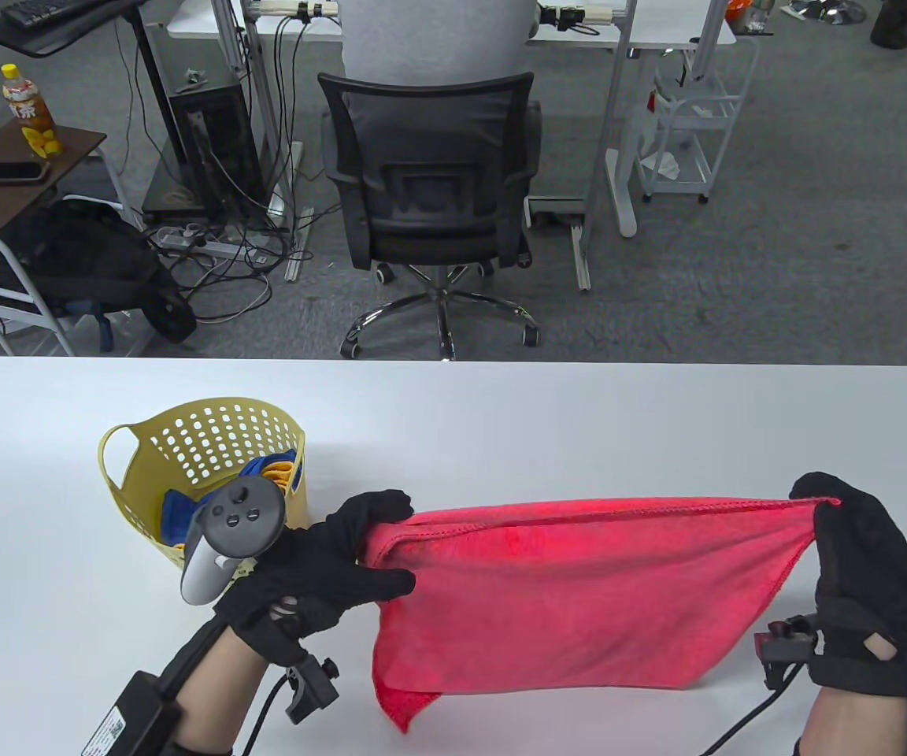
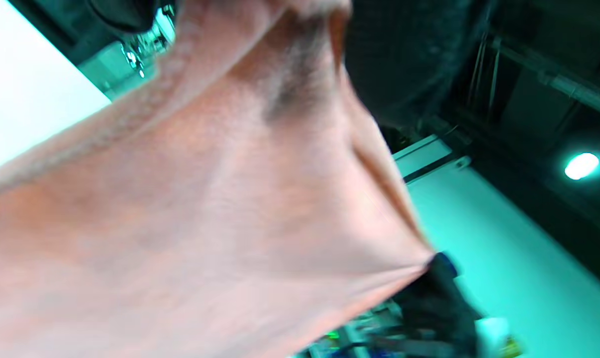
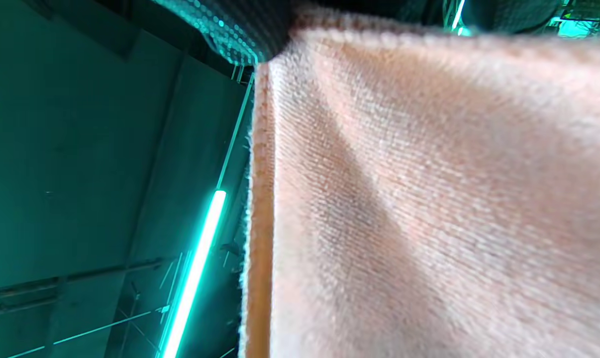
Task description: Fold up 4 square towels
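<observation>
Both hands, left point(image 1: 327, 567) and right point(image 1: 867, 583), pinched a red towel's point(image 1: 579, 598) top corners, holding it taut above the table point(image 1: 501, 417); judging by this, laying it flat came next.

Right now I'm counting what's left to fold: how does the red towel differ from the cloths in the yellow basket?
The red towel is stretched out, gripped at its top corners by the left hand and right hand; the blue and orange cloths lie bunched, untouched, inside the yellow basket. The towel shows fully; the cloths are mostly hidden.
</observation>
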### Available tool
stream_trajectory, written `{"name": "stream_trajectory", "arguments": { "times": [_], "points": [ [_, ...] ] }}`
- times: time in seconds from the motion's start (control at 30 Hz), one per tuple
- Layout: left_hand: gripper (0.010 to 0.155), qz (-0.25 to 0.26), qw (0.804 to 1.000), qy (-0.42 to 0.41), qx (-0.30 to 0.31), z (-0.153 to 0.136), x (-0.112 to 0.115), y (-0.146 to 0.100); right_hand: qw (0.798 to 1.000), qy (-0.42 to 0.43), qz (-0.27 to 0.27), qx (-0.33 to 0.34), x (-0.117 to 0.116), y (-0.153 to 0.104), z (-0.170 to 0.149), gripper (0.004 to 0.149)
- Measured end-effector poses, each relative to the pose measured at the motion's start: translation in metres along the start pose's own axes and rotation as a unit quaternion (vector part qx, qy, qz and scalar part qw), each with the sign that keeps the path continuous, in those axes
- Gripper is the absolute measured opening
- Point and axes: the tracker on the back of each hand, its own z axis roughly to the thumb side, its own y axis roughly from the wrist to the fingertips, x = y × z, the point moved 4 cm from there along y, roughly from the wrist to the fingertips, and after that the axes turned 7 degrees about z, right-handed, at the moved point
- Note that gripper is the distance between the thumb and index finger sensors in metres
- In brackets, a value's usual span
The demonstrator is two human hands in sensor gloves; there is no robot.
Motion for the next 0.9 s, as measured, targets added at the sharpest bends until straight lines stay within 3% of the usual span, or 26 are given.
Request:
{"name": "stream_trajectory", "arguments": {
  "times": [0.1, 0.2, 0.53, 0.6, 0.67, 0.77, 0.87, 0.9],
  "points": [
    [0.064, 0.006, 0.997, 0.081, -0.004, 0.0, 0.003, 0.002, 1.0, -0.001, 0.001, 0.008, 0.001, -0.002, 0.005, 0.04],
    [0.043, 0.032, 0.999, 0.032, 0.009, -0.006, -0.001, 0.001, 1.0, -0.007, -0.01, 0.01, 0.004, -0.003, 0.007, 0.04],
    [0.052, 0.075, 0.997, -0.019, 0.022, -0.001, -0.031, -0.01, 0.999, -0.018, -0.022, 0.027, 0.007, -0.005, 0.01, 0.04],
    [0.046, 0.117, 0.993, 0.005, 0.002, 0.003, -0.043, -0.013, 0.999, -0.028, -0.022, 0.036, 0.007, -0.007, 0.017, 0.04],
    [0.045, 0.16, 0.984, 0.083, 0.004, 0.012, -0.054, -0.012, 0.999, -0.035, -0.008, 0.035, 0.002, -0.008, 0.023, 0.04],
    [0.051, 0.179, 0.963, 0.195, -0.053, 0.017, -0.067, 0.001, 0.996, -0.09, -0.02, 0.021, -0.009, -0.006, 0.029, 0.041],
    [0.043, 0.215, 0.931, 0.275, -0.111, 0.019, -0.083, 0.026, 0.988, -0.152, -0.006, -0.039, -0.028, 0.019, 0.016, 0.042],
    [0.043, 0.229, 0.911, 0.314, -0.135, 0.02, -0.089, 0.035, 0.985, -0.158, 0.008, -0.064, -0.037, 0.034, 0.006, 0.041]
  ]
}}
